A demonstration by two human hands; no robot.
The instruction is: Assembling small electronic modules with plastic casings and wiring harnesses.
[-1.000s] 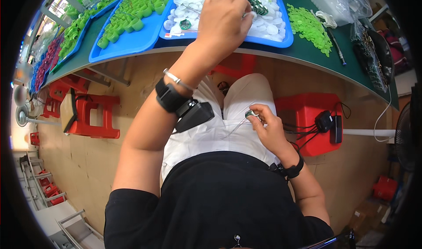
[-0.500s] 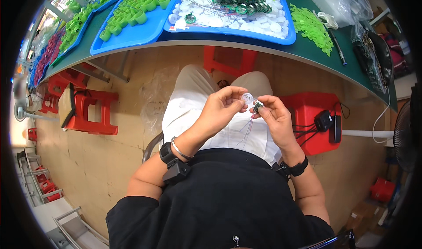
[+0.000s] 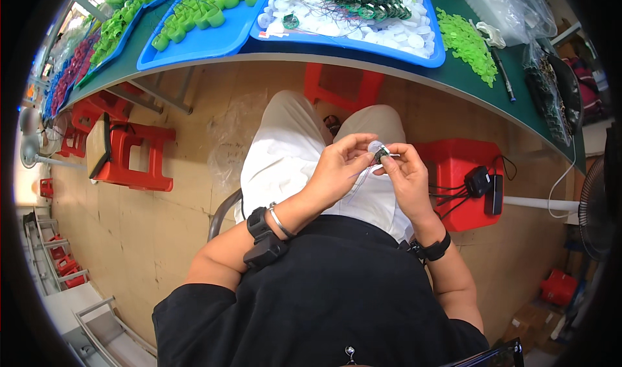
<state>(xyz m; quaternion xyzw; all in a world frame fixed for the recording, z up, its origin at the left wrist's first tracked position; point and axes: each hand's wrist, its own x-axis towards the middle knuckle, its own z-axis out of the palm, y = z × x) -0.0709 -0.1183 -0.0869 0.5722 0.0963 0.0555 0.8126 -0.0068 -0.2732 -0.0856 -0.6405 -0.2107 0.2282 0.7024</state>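
Above my lap, my left hand (image 3: 342, 166) pinches a small round clear plastic cap (image 3: 375, 147) between thumb and fingers. Close against it, my right hand (image 3: 407, 171) grips a little green circuit board (image 3: 381, 154) with thin wires hanging from it. Board and cap meet at the fingertips; whether the board sits inside the cap cannot be made out. The wires trail down toward my left palm, partly hidden by the fingers.
Ahead on the green table, a blue tray (image 3: 363, 44) holds white plastic pieces and a heap of circuit boards (image 3: 369, 1). Another blue tray (image 3: 188, 57) carries green cups with wires. Flat green pieces (image 3: 466, 46) lie at right. A red stool (image 3: 453, 172) bears black devices.
My left hand has moved right with the clear cap, bringing it against the circuit board in my right hand. The hanging wires have swung toward the left hand.
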